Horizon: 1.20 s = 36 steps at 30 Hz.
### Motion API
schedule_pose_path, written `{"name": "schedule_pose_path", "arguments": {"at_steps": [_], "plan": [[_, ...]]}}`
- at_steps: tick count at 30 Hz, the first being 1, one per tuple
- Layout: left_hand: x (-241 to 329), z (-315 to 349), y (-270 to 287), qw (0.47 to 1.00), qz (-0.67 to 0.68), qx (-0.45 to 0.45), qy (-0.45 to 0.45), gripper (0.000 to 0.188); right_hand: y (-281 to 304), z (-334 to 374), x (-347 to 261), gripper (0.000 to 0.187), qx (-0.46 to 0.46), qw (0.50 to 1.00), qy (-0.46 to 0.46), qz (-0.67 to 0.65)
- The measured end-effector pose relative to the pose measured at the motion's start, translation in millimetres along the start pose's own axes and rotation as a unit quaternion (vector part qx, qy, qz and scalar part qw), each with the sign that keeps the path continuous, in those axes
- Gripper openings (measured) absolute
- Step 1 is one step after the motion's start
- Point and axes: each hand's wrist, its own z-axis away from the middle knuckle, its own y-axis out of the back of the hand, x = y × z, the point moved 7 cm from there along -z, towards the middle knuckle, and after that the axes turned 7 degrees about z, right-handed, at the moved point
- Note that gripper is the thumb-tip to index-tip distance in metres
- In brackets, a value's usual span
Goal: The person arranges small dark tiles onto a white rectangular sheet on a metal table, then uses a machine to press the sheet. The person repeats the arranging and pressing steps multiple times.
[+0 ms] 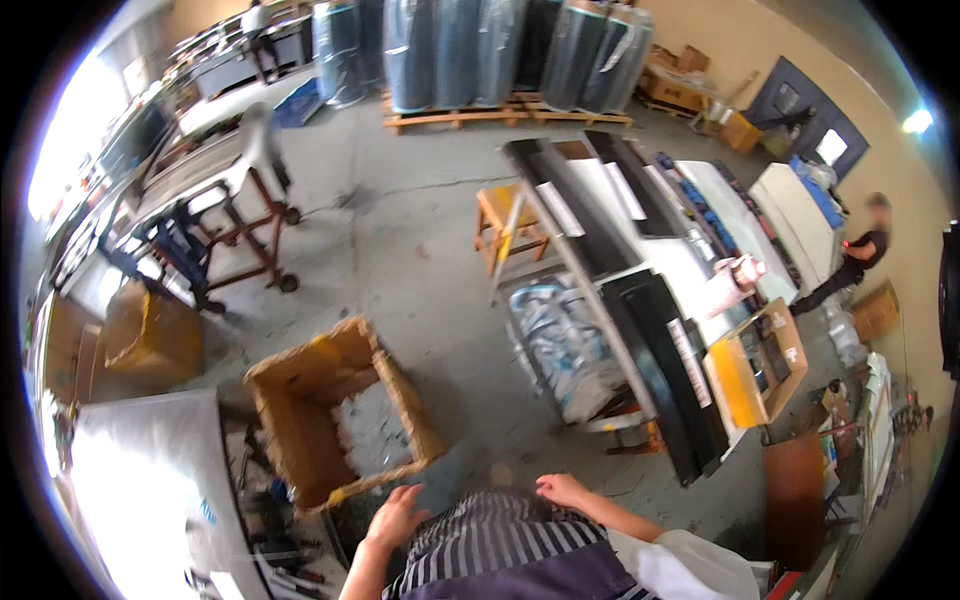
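My left hand (pixel 397 516) is in front of my body at the lower middle, its fingers spread a little and nothing in them. It is nearest to a torn-edged brown cardboard box (pixel 275 440) standing on the floor, some way beyond the fingertips. On the other side of my striped top, my right hand (pixel 563 490) hangs over the floor with loosely bent fingers. No object shows in it. Long black panels (pixel 660 370) with white labels lie on the worktable to the right, beyond that hand's reach.
Below the table sits a bin of crumpled plastic (pixel 570 345); a wooden stool (pixel 510 225) stands beyond. A shiny metal sheet (pixel 140 480) is at left. Wrapped rolls (pixel 455 55) stand on pallets (pixel 450 115) at the back. One person (pixel 865 250) stands right, another (pixel 258 40) far left.
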Motion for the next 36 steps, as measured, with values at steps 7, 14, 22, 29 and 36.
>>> {"name": "schedule_pose_path", "arguments": {"at_steps": [7,14,22,29,36], "plan": [[-105,-65,61,0.983,-0.016,0.144,0.110,0.053,167,-104,-11,0.039,0.109,0.986,0.124,0.000],[-55,-188,226,0.952,-0.098,0.254,0.138,0.055,319,-201,-134,0.042,0.144,0.966,0.209,-0.043],[76,-567,413,0.985,-0.024,0.169,0.020,0.066,443,-279,-144,0.042,0.194,0.965,0.076,-0.160],[358,-819,503,0.934,-0.062,0.075,-0.344,0.054,541,-450,-264,0.044,0.119,0.967,0.085,-0.210],[280,-983,624,0.948,-0.212,-0.024,-0.235,0.049,667,-689,-365,0.042,0.162,0.875,0.182,-0.419]]}}
